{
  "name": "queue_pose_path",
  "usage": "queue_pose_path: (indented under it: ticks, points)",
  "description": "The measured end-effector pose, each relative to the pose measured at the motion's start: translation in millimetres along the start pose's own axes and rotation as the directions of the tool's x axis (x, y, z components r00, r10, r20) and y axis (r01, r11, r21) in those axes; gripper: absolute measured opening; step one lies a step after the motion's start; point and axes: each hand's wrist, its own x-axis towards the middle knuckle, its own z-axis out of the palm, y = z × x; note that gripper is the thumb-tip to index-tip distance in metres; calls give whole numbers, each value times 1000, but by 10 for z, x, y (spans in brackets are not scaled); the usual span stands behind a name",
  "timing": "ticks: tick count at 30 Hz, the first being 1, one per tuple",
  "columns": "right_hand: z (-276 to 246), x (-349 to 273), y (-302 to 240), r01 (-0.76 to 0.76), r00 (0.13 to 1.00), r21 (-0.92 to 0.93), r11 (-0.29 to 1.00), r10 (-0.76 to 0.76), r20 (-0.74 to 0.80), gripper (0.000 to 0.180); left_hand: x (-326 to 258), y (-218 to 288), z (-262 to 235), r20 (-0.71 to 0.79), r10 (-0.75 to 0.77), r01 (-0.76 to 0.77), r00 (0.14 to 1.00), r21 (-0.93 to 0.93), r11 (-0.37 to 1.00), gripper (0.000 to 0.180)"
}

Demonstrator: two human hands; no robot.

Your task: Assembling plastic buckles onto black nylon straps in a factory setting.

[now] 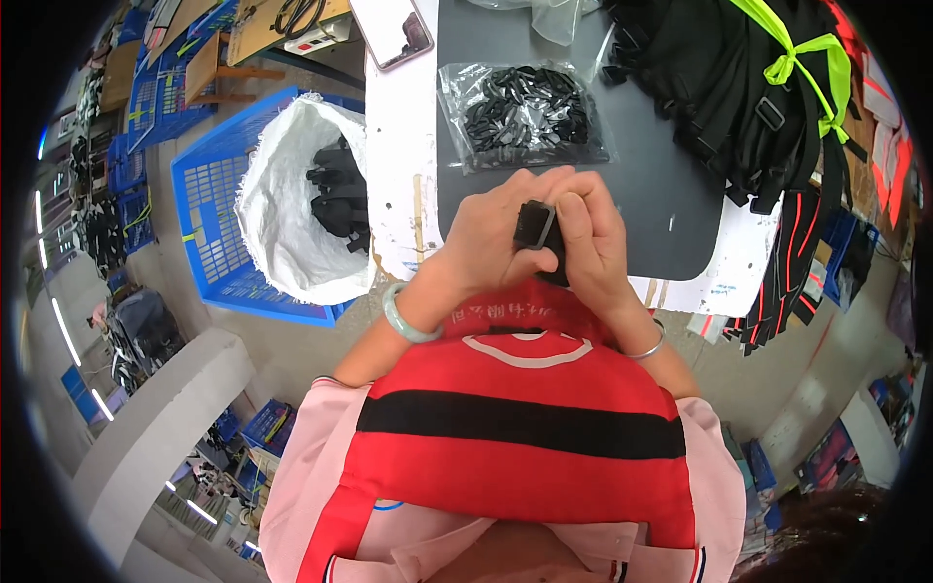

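Close to my body, at the near edge of the table, both hands meet around a folded black webbing strap. A grey edge or small fitting shows across it, too small to name. My left hand grips the strap from the left side. From the right, my right hand pinches it, thumb on top; the strap's lower end hangs below the fingers. Just beyond my fingertips lies a clear plastic bag full of small black plastic pieces.
The bag rests on a dark grey mat on a white table. Black straps with buckles, tied with a neon band, heap at far right. Left stands a blue basket with a white sack. A phone lies far left.
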Motion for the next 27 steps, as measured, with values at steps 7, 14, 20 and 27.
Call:
queue_pose_path:
  ticks: [7,14,20,27]
  points:
    - [-185,95,16,23,993,-24,999,-20,118,14,-105,-24,-140,85,-123,110,989,142,984,51]
    - [-583,14,-98,160,982,478,863,-186,7,18,-234,60,-228,-62,-148,141,987,-112,984,38]
    - [-1415,-108,-448,342,938,721,603,-270,-220,12,-349,-16,-379,-76,-232,211,970,-222,952,39]
    - [-491,6,-394,-170,967,-18,985,163,-197,11,-251,25,-349,-74,-181,171,981,-119,978,41]
